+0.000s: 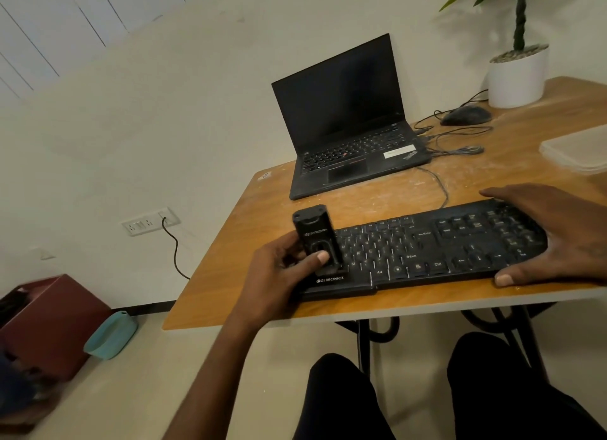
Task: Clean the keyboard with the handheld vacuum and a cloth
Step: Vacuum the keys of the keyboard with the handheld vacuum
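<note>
A black keyboard [423, 249] lies along the near edge of the wooden table [377, 189]. My left hand [282, 268] grips a small black handheld vacuum [317, 236], held upright with its lower end on the keyboard's left part and my thumb on its front. My right hand [555, 232] rests on the keyboard's right end, fingers spread over the number pad and thumb on the front edge. No cloth is visible.
An open black laptop [348, 124] stands behind the keyboard, with cables and a black mouse [464, 115] to its right. A white plant pot [517, 78] and a translucent lid [581, 148] sit at the far right. On the floor left are a maroon box [49, 324] and a teal object [110, 336].
</note>
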`<state>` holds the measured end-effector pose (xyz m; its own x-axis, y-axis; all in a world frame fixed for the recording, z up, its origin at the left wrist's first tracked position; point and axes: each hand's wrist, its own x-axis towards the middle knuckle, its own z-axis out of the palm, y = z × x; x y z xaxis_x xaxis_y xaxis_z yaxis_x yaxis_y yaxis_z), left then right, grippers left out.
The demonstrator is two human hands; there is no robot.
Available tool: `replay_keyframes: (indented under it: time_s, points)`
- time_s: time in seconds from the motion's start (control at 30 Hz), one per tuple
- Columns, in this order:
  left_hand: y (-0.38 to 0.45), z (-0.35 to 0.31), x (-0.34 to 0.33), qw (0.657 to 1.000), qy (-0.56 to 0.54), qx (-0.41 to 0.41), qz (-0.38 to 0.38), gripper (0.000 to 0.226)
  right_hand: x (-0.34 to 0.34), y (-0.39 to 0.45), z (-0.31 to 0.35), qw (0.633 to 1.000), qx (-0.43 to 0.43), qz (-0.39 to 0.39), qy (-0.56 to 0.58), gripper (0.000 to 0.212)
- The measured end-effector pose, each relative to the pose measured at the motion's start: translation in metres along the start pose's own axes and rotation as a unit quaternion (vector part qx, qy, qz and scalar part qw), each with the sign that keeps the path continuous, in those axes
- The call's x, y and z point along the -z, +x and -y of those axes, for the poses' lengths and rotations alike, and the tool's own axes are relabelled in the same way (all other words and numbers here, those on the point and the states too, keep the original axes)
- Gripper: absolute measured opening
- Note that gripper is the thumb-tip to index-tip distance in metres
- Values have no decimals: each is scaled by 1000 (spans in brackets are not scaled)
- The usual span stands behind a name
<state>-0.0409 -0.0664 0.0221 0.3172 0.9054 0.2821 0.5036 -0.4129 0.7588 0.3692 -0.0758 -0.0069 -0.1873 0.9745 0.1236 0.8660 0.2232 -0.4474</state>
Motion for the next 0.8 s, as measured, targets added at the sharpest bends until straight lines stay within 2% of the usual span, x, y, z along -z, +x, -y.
replay_keyframes:
  time_s: [0.17, 0.47, 0.67, 0.8]
  points:
    - [15, -9, -23, 999, -8, -28, 19, 35, 0, -1, -1, 1000, 3, -4, -5, 123]
    - [-6, 16, 26, 999, 18, 13, -25, 32, -4, 1, -2, 1000, 6, -16, 3, 123]
    - [19, -5, -13, 1000, 8, -18, 14, 33, 0, 0, -1, 1000, 10, 3, 1, 123]
    - [27, -2, -13, 1000, 6, -19, 7, 32, 1, -3, 1, 1000, 5, -5, 4, 125]
